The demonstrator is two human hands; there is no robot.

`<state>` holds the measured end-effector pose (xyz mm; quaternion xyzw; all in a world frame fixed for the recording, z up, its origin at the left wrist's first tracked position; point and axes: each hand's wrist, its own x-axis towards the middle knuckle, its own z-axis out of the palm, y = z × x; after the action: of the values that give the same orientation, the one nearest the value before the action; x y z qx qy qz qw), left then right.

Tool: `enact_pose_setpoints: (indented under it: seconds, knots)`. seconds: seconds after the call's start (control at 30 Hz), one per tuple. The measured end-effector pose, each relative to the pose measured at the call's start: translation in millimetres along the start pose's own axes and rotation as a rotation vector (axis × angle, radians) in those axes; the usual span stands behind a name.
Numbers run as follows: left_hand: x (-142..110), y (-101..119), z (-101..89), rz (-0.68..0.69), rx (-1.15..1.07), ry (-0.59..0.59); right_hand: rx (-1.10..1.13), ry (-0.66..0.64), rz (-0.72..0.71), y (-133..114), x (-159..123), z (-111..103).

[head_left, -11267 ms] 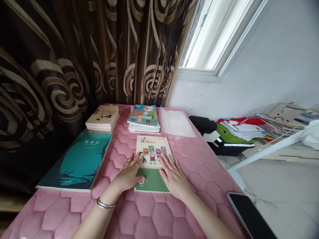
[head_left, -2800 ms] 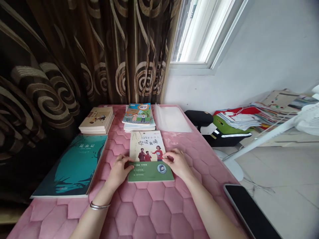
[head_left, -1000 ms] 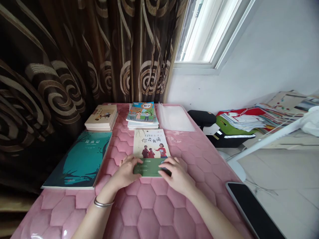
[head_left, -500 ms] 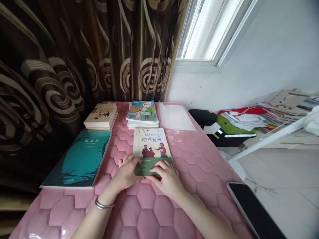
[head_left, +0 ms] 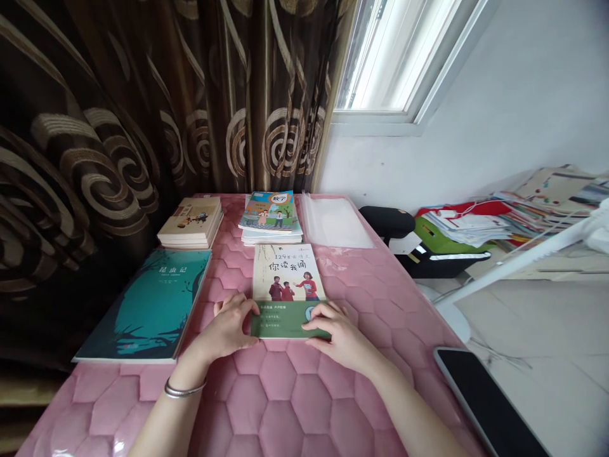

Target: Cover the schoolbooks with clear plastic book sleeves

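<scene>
A paperback book (head_left: 288,273) with a cream and green cover lies flat on the pink padded tabletop, front cover up. At its lower left corner is my left hand (head_left: 231,325), wearing a silver bangle at the wrist; its bent fingers meet the side edge and the thumb is by the bottom edge. My right hand (head_left: 340,330) curls over the lower right corner, fingertips on the green band and thumb at the bottom edge. Part of a round blue emblem is hidden under those fingers.
A large teal book (head_left: 152,308) lies to the left, in front of a stack of tan books (head_left: 190,222). Further back are a stack of textbooks (head_left: 269,212) and clear plastic covers (head_left: 335,219). A phone (head_left: 485,393) rests at the right edge, near a white fan stand (head_left: 518,263).
The book was turned from its back cover to its front cover. In the last half second my hands have moved apart, left hand leftward to the side edge, right hand rightward to the corner.
</scene>
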<state>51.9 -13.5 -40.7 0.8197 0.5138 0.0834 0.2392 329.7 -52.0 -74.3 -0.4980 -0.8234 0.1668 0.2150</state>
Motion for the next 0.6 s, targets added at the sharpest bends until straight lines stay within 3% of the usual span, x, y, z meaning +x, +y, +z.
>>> enact_pose_setpoints:
  seconds: [0.33, 0.6]
  knots:
    - [-1, 2, -5.5, -0.016, -0.047, -0.031, 0.207, -0.119, 0.1, 25, -7, -20]
    - [-1, -1, -5.0, -0.013, -0.072, -0.044, 0.273, -0.162, 0.169, 29, -9, -32]
